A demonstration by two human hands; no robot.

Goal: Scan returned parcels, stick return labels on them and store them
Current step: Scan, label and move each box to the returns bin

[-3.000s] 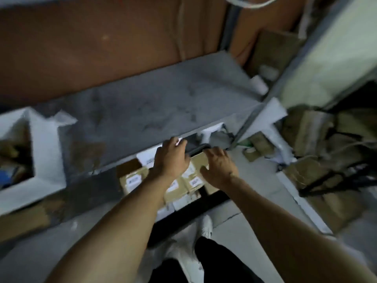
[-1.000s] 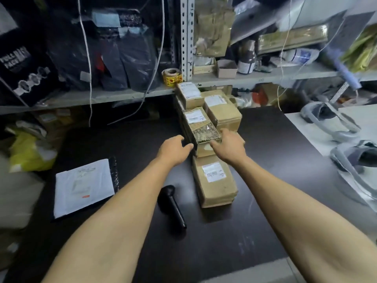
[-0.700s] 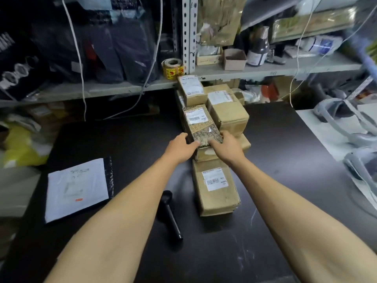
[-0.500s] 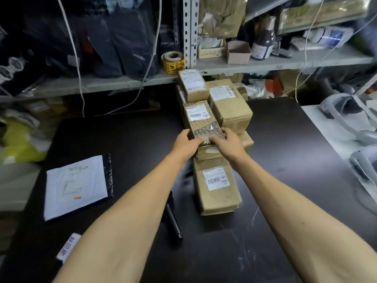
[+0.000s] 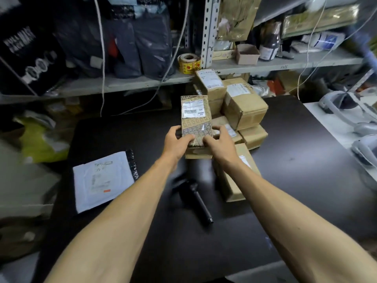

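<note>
Head view, both hands (image 5: 201, 144) gripping patterned parcel (image 5: 195, 119)

There is a single view, taken from the person's head, looking forward and steeply down over a black table (image 5: 285, 180). Both forearms run in from the near bottom edge and meet at the left hand (image 5: 176, 142) and right hand (image 5: 221, 147) near the middle, so the camera sits close above the work. The wide lens bends the scene: the metal shelf (image 5: 285, 63) along the far side curves and the upright post (image 5: 209, 31) leans. The far left and right edges are blurred, perhaps from head motion. The table's near edge shows at the bottom right. No second view shares this scene.
</note>
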